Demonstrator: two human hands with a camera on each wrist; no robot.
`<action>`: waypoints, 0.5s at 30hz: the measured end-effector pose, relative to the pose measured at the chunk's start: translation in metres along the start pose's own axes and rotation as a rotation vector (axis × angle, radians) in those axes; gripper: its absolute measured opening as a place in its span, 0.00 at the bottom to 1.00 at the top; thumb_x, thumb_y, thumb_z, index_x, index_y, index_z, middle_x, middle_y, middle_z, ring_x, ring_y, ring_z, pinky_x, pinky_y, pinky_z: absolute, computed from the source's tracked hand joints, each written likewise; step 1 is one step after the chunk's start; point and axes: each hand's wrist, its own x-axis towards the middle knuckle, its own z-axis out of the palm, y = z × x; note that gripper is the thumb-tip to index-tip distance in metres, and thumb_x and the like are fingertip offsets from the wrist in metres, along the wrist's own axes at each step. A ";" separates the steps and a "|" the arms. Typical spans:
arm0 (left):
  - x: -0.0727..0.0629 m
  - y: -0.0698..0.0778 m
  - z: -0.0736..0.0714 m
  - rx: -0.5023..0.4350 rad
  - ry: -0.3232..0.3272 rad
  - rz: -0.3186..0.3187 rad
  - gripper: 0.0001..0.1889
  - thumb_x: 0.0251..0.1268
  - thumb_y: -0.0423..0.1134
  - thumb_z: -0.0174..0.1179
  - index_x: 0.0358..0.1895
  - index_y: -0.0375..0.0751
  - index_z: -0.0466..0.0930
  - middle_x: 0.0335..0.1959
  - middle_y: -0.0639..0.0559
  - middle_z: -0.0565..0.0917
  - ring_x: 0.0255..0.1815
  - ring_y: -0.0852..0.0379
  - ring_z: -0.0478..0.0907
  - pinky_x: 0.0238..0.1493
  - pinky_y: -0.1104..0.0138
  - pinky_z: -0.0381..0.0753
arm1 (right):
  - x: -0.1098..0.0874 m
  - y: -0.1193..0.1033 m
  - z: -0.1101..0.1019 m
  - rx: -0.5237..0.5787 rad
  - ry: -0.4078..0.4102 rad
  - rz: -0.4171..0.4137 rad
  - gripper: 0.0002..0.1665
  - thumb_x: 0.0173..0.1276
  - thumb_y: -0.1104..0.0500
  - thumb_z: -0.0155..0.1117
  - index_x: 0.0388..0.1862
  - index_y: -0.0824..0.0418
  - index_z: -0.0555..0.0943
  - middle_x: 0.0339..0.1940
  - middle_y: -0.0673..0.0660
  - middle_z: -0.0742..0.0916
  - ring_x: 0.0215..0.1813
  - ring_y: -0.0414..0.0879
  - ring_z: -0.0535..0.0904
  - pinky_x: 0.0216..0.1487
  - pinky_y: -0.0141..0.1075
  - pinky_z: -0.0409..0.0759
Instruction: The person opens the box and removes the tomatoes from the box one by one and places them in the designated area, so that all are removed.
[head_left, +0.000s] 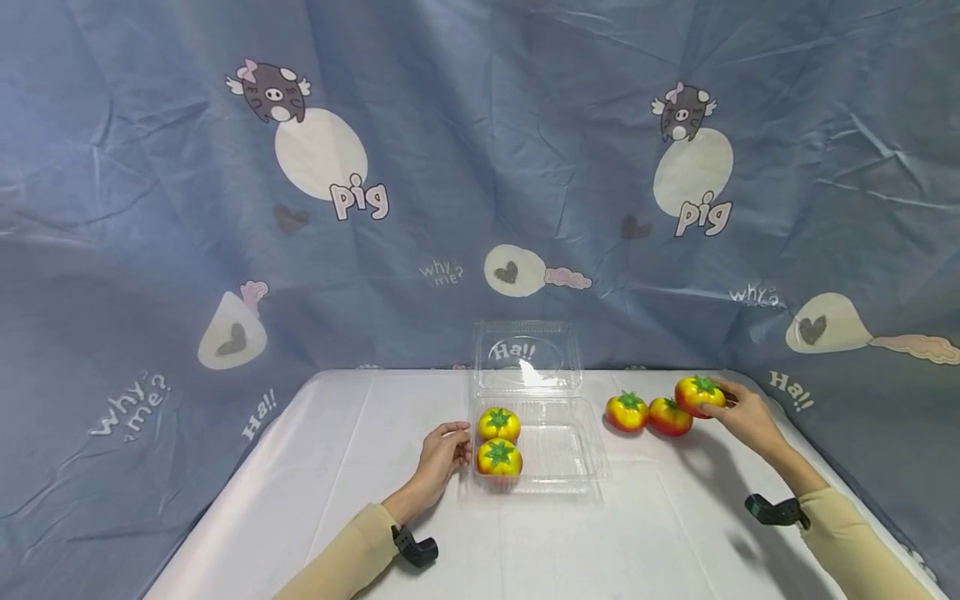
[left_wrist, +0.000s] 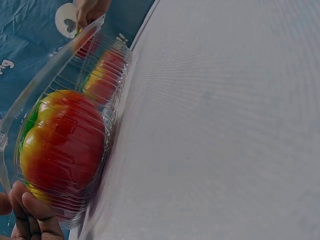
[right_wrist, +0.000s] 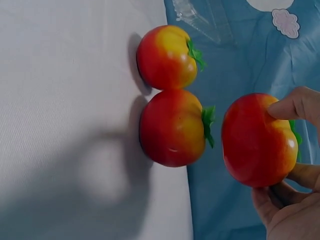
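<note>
My right hand (head_left: 742, 417) holds a red-yellow tomato (right_wrist: 257, 140) with a green leafy top, raised off the table, thumb on one side and fingers on the other. Two similar tomatoes, one on the left (head_left: 627, 412) and one nearer the hand (head_left: 670, 417), lie side by side on the table below it. A clear plastic clamshell box (head_left: 596, 467) stands with its lid (head_left: 528, 358) up at the back. Inside, along the left wall, sit a rear tomato (head_left: 498, 425) and a front tomato (left_wrist: 65, 145). My left hand (head_left: 442, 458) touches the box's left side with relaxed fingers.
A white cloth covers the table (head_left: 525, 550). Behind it hangs a blue curtain (head_left: 465, 167) printed with pigs and lettering. Each wrist wears a dark strap, one on the left (head_left: 414, 547) and one on the right (head_left: 776, 510).
</note>
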 end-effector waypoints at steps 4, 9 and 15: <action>-0.009 0.010 0.002 0.022 -0.011 0.004 0.20 0.65 0.30 0.50 0.57 0.21 0.67 0.27 0.47 0.76 0.25 0.58 0.72 0.29 0.67 0.76 | 0.000 0.004 -0.001 -0.008 0.019 0.007 0.43 0.67 0.47 0.61 0.68 0.77 0.62 0.62 0.80 0.71 0.61 0.72 0.70 0.54 0.57 0.76; -0.006 0.005 0.001 0.019 -0.010 -0.001 0.21 0.64 0.31 0.50 0.58 0.22 0.66 0.27 0.48 0.76 0.25 0.58 0.72 0.28 0.68 0.75 | 0.001 0.012 -0.001 -0.011 0.040 0.016 0.43 0.66 0.48 0.62 0.67 0.78 0.63 0.61 0.80 0.72 0.60 0.72 0.72 0.51 0.53 0.78; 0.005 -0.007 0.000 0.011 0.018 0.008 0.19 0.64 0.32 0.52 0.57 0.25 0.68 0.26 0.50 0.76 0.24 0.60 0.71 0.26 0.70 0.74 | 0.003 0.019 -0.002 -0.028 0.070 0.022 0.43 0.65 0.48 0.63 0.66 0.78 0.65 0.60 0.80 0.73 0.58 0.71 0.73 0.50 0.49 0.78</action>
